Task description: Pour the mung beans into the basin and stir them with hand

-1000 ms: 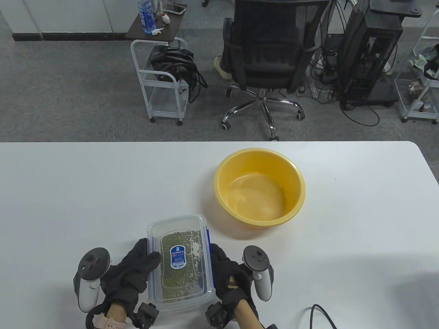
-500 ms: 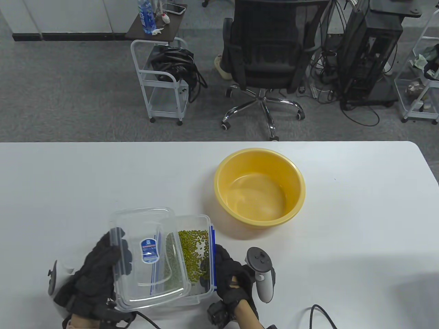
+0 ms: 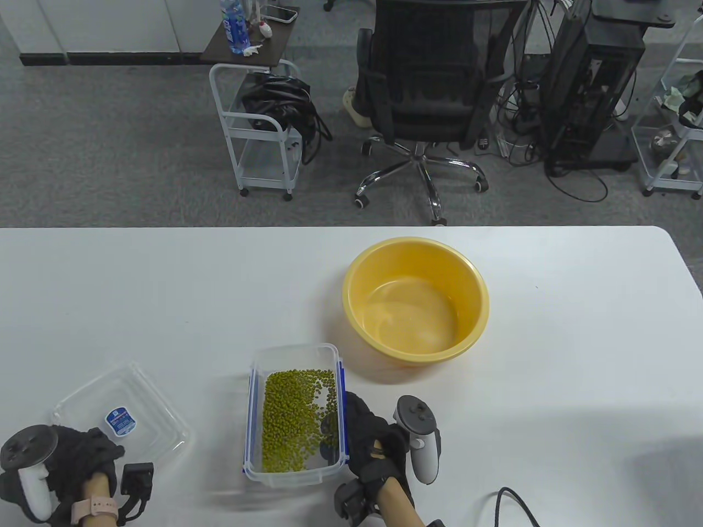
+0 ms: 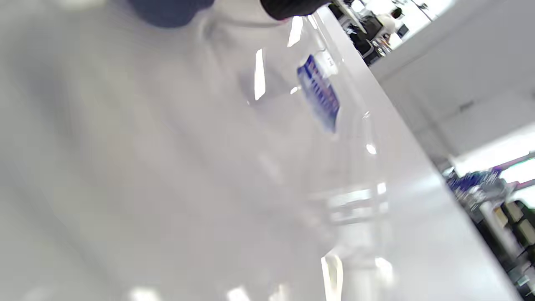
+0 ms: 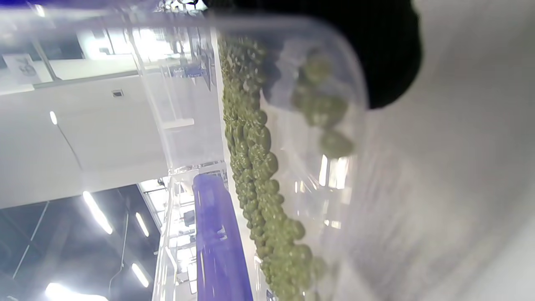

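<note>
Mung beans (image 3: 294, 420) lie loose in a clear rectangular container (image 3: 258, 472) w/ blue side clips, lid off, standing on the white tabletop (image 3: 165, 296) near its front edge, approx. mid-width. Beans cover most of the container floor; far-right part is sparser. In right wrist view the beans (image 5: 259, 167) show through the clear wall (image 5: 347, 125), w/ a blue clip (image 5: 217, 242) alongside.

Right hand (image 3: 373, 444), black glove, tracker on its back, sits against the container's right side; fingers wrap the right wall near the front corner and grip it. A dark fingertip (image 5: 388, 62) presses on the wall in right wrist view.

Left hand (image 3: 82, 466), also gloved w/ tracker, is at the tabletop's front-left corner region, well apart from the container. It is at the near edge of the clear lid (image 3: 123, 422), which bears a blue-white label (image 3: 120, 421). Lid lies at or just above the tabletop; contact w/ surface cannot be told. Whether the fingers pinch the lid or only touch it cannot be told: left wrist view is blurred, showing only the lid (image 4: 292, 125) and a glove tip (image 4: 288, 6) at the top edge.

Yellow basin (image 3: 351, 307) stands beyond the container, toward the far edge and slightly right, apart from it. Its inside holds no beans.
</note>
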The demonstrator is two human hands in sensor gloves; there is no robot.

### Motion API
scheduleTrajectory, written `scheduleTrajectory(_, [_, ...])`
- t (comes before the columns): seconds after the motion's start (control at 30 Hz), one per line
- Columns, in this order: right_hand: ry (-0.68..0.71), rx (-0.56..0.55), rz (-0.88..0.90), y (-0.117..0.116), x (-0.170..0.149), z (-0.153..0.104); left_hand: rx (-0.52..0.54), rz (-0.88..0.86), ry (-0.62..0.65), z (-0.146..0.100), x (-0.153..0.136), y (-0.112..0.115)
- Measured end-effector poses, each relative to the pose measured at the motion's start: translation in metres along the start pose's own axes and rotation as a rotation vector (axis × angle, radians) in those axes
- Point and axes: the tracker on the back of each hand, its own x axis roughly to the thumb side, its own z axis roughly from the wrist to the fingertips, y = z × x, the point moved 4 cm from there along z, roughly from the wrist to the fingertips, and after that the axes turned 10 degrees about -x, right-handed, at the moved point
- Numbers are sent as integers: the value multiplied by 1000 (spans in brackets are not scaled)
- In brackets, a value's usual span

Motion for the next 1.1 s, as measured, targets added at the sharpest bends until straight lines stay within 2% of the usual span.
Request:
scheduleTrajectory(0.07, [0,6,-11,-2,1,-1,42,183,-13,-2,13,8])
scheduleTrajectory(0.1, [5,8,-13,-3,2,-1,29,279,8,-4,22,13])
scheduleTrajectory(0.13, [8,10,-18,-4,3,-2,28,334,83,-11,36,16])
scheduleTrajectory(0.2, [11,19,-29,-6,4,-2,47,261,349,-34,66,23])
scheduleTrajectory(0.23, [12,29,-33,-7,5,-2,-27,146,603,-51,87,34])
scheduleTrajectory(0.27, [12,35,-33,-9,6,-3,-129,69,737,-61,97,45])
scheduleTrajectory(0.3, [11,43,-31,-11,8,-4,-317,-58,793,-70,103,66])
scheduleTrajectory(0.4, [31,64,-25,-17,13,-8,-916,-318,653,-85,100,134])
scheduleTrajectory(0.43, [35,72,-23,-20,14,-10,-1137,-390,633,-94,99,159])
scheduleTrajectory(0.47, [46,62,-24,-21,16,-12,-1314,-507,648,-100,99,177])
scheduleTrajectory(0.5, [58,23,-18,-15,18,-13,-1333,-592,647,-99,99,179])
scheduleTrajectory(0.53, [79,-15,0,-10,24,-13,-1283,-611,591,-95,97,182])
scheduleTrajectory(0.6, [104,-76,-8,5,35,-15,-1204,-595,609,-91,96,179])
scheduleTrajectory(0.7, [240,-528,-5,71,67,-28,-1107,-538,605,-89,92,166])
scheduleTrajectory(0.73, [267,-644,-19,89,74,-32,-1089,-548,606,-89,92,162])
scheduleTrajectory(0.77, [294,-832,-75,117,84,-37,-1080,-574,613,-89,93,158])
scheduleTrajectory(0.8, [299,-957,-141,135,90,-39,-1082,-589,621,-89,94,155])
scheduleTrajectory(0.83, [258,-1134,-254,158,94,-41,-1087,-608,635,-89,95,152])
scheduleTrajectory(0.87, [186,-1256,-337,175,94,-41,-1087,-624,640,-89,96,150])
scheduleTrajectory(0.9, [94,-1322,-381,187,90,-37,-1082,-642,642,-88,96,147])
scheduleTrajectory(0.93, [16,-1295,-378,197,84,-27,-1074,-652,644,-88,96,145])
scheduleTrajectory(0.97, [-28,-1220,-355,200,78,-16,-1070,-654,647,-88,96,143])
scheduleTrajectory(1.03, [-148,-961,-219,197,58,17,-1058,-655,643,-85,96,140])
scheduleTrajectory(1.07, [-180,-866,-137,193,49,28,-1051,-653,640,-84,95,138])
scheduleTrajectory(1.1, [-180,-820,-64,190,43,33,-1048,-652,639,-83,95,137])
